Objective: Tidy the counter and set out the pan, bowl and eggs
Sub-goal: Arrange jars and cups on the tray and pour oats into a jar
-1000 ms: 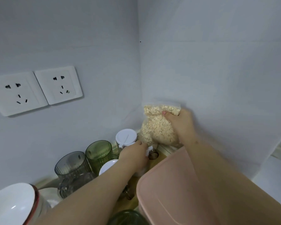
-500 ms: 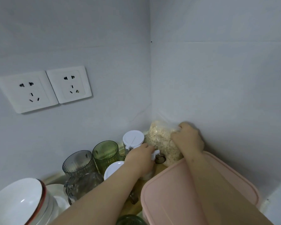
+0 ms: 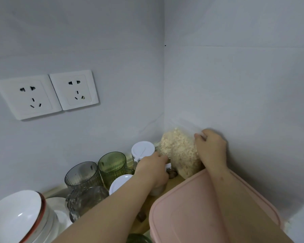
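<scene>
pink lid (image 3: 191, 207), green ribbed glass (image 3: 112, 163)

Soft, dim indoor light with a cool grey cast and wide-angle bending.

The walls (image 3: 235, 76) are evenly lit without hard glare, brightest in the middle and darkening toward the upper corners; thin soft shadows fall under the 2 sockets (image 3: 46, 94) and beside the right hand (image 3: 211, 149) against the far right wall. A small bright highlight sits inside the white bowl (image 3: 16, 216) at near left, and the glass cups (image 3: 96, 170) show faint sheen only. Lens distortion tilts the sockets and curves the wall corner. Detail is slightly soft and smeared throughout, most on the near forearms and the pink lid (image 3: 188, 213).
</scene>
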Demonstrator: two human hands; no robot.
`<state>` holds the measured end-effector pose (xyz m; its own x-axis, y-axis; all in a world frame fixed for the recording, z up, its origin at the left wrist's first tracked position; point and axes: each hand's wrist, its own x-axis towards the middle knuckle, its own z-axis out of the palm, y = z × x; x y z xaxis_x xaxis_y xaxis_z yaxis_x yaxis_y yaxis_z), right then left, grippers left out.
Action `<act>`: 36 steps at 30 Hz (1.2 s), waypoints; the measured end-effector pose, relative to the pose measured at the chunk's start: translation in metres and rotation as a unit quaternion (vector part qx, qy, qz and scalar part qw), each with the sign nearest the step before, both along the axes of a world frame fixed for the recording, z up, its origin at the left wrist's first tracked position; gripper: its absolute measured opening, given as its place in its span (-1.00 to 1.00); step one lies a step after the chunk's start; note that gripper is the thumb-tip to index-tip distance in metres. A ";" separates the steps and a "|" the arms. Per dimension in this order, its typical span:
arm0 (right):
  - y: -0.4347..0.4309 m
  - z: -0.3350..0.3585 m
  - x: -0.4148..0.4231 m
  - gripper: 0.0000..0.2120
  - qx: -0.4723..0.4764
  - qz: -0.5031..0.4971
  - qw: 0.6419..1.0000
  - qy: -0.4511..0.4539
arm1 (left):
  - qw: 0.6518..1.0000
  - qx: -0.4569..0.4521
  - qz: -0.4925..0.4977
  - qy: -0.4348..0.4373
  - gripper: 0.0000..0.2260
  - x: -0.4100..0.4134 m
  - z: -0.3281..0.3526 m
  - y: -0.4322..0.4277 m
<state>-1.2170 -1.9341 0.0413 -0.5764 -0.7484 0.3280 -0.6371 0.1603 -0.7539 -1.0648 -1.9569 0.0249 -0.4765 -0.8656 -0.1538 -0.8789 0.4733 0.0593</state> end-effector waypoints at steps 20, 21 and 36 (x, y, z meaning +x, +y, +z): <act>-0.002 -0.005 0.006 -0.73 0.131 0.054 0.989 0.041 | 1.000 -0.007 -0.010 0.021 -0.67 0.003 -0.005 -0.002; -0.002 -0.005 0.003 -0.71 0.105 0.045 0.993 0.010 | 1.000 -0.006 -0.009 0.021 -0.67 0.003 -0.004 -0.002; -0.003 -0.002 0.017 -0.74 0.315 0.037 0.933 0.168 | 1.000 -0.016 -0.016 0.016 -0.69 0.004 -0.004 -0.002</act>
<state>-1.2003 -1.9368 0.0398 -0.4588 -0.8877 -0.0374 -0.8477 0.4500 -0.2808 -1.0612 -1.9588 0.0204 -0.5078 -0.8543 -0.1109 -0.8614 0.5027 0.0720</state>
